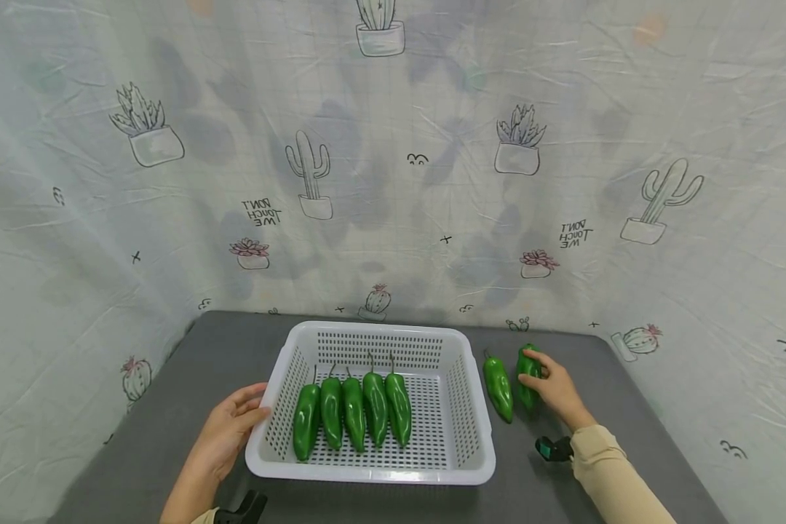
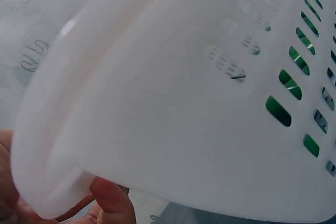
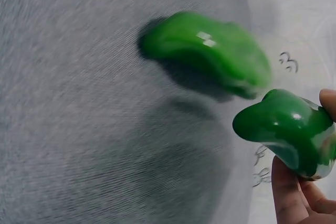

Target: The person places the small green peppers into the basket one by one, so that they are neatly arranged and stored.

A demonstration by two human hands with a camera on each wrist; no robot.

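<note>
A white perforated plastic basket (image 1: 458, 407) stands on the table with several green peppers (image 1: 354, 411) lined up inside, their stems pointing to the far side. At its left rim, my left hand (image 1: 225, 429) grips the edge; in the left wrist view the fingers (image 2: 111, 200) curl at the rim (image 2: 63, 182). To the right of the basket, my right hand (image 1: 557, 386) pinches a green pepper (image 3: 294, 129) between thumb and fingers, above its shadow on the table. Another green pepper (image 1: 498, 386) lies on the table between the basket and that hand.
The dark grey table (image 1: 236, 342) reaches back to a pale curtain (image 1: 419, 218) printed with cacti and potted plants, which also hangs along both sides. A black wrist device (image 1: 553, 449) sits at the right cuff, another (image 1: 242, 509) at the left.
</note>
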